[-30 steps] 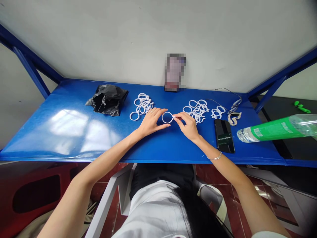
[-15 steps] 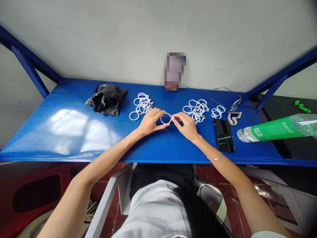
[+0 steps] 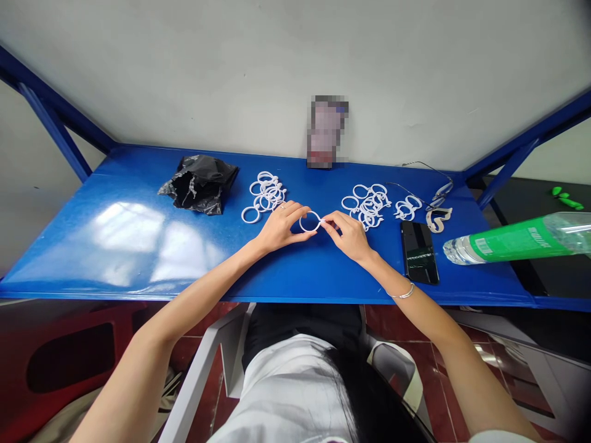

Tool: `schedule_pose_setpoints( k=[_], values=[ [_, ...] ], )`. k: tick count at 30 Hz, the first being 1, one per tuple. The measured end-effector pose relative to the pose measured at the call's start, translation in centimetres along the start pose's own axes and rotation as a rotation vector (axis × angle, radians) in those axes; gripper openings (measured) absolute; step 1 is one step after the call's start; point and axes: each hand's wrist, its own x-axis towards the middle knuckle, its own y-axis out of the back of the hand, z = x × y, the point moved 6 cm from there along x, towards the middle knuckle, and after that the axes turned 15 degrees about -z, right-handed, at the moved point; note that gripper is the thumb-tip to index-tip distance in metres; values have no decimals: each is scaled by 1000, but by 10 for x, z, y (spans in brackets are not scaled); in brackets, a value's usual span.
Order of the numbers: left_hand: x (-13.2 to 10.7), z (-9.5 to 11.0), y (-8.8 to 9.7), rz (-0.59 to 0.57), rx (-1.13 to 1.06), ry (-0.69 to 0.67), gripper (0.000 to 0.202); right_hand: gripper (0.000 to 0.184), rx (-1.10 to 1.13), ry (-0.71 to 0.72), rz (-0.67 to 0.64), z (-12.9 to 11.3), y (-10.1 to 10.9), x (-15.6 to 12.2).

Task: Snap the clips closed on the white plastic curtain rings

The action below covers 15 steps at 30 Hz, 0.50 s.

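Observation:
Between my hands, just above the blue table, is a white plastic curtain ring (image 3: 301, 224). My left hand (image 3: 279, 227) grips its left side, with the thumb below and the fingers above. At the ring's right end, the thumb and fingertips of my right hand (image 3: 348, 236) pinch its small connecting part, which they mostly hide. A pile of similar white rings (image 3: 266, 198) lies just beyond my left hand. Another pile of white rings (image 3: 369, 202) is behind my right hand, partly covered by it. A few more rings (image 3: 407, 208) lie to the right of that pile.
A crumpled black plastic bag (image 3: 201, 184) sits at back left. A pixelated upright object (image 3: 327, 132) leans on the wall. On the right are a black phone (image 3: 419, 252), eyeglasses (image 3: 441, 195), a cream-coloured curved item (image 3: 438, 219) and a green-labelled bottle (image 3: 517, 241).
Almost nothing differs. Both hands keep their hold on the ring, and the view has shifted very slightly.

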Motion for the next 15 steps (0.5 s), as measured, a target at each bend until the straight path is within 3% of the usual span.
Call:
schedule_pose_setpoints(
  k=[15],
  values=[
    [-2,2,-2,-81,-85,-10,45,30,65,28,-7,3,1,0]
  ],
)
